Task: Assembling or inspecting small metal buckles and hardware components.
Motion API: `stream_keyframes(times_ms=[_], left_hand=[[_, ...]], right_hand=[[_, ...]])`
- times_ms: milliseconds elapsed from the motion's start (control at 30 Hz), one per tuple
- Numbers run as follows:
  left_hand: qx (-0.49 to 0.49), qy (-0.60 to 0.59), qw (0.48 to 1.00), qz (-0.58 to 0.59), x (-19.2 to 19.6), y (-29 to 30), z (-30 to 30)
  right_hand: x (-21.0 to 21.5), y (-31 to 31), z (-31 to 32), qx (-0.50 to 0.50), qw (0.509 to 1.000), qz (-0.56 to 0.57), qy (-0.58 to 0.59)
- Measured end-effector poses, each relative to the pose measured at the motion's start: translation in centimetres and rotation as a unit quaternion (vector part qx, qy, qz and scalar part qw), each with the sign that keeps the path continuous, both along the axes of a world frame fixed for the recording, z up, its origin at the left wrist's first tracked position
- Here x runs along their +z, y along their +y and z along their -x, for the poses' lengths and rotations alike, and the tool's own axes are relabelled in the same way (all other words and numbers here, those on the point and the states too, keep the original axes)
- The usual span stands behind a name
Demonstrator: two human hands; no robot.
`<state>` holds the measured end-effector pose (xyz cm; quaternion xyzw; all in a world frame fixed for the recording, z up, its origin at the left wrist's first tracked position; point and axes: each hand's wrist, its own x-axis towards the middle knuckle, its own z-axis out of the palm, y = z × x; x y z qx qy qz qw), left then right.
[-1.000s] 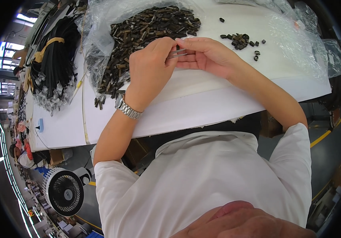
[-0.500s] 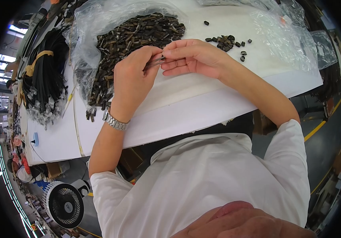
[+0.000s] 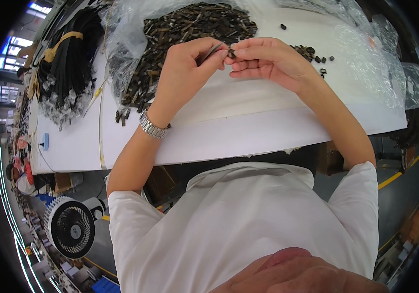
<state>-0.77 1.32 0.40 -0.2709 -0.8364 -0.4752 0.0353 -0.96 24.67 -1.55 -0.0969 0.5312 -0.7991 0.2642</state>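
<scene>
My left hand [image 3: 190, 66], with a metal watch at its wrist, is closed on metal tweezers [image 3: 215, 49]; the two slim prongs stick out between thumb and forefinger. My right hand [image 3: 273, 61] pinches a small dark brown piece [image 3: 231, 53] between thumb and fingertips, its other fingers loosely curled. The fingertips of both hands meet at this piece and partly hide it. Behind my left hand spreads a big heap of dark, short strip-like pieces [image 3: 194, 24]. Beyond my right wrist lies a smaller group of dark, ring-like pieces [image 3: 307, 51].
Clear plastic sheeting [image 3: 373, 58] lies at the right, with more plastic [image 3: 126, 49] left of the heap. A tied bundle of black strips [image 3: 70, 58] and a yellow-handled tool [image 3: 97, 92] rest on the white table [image 3: 268, 122]. A fan [image 3: 72, 227] stands lower left.
The tweezers' tips have turned upward toward the small piece, which now shows more clearly between my fingertips. The table appears shifted to the right and up in the view.
</scene>
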Motion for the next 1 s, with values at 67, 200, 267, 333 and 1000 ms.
stream_keyframes(times_ms=[67, 200, 267, 333, 1000], left_hand=[[-0.005, -0.018, 1.0, -0.012, -0.4, -0.1, 0.4], [-0.047, -0.039, 0.997, -0.051, -0.6, -0.6, 0.9], [-0.065, -0.082, 0.992, -0.068, -0.2, -0.8, 0.8], [-0.1, -0.2, 0.968, -0.117, -0.1, -1.1, 0.8], [0.039, 0.056, 0.998, -0.014, -1.3, 1.7, 0.0]], right_hand=[[0.1, 0.1, -0.1, 0.001, 1.0, -0.007, 0.005], [0.8, 0.2, 0.1, 0.017, 0.997, -0.051, 0.052], [1.0, 0.1, -0.1, 0.023, 0.995, -0.068, 0.065], [1.2, 0.1, -0.3, 0.019, 0.988, -0.111, 0.102], [-0.5, -3.3, -2.2, -0.165, 0.838, -0.362, 0.374]])
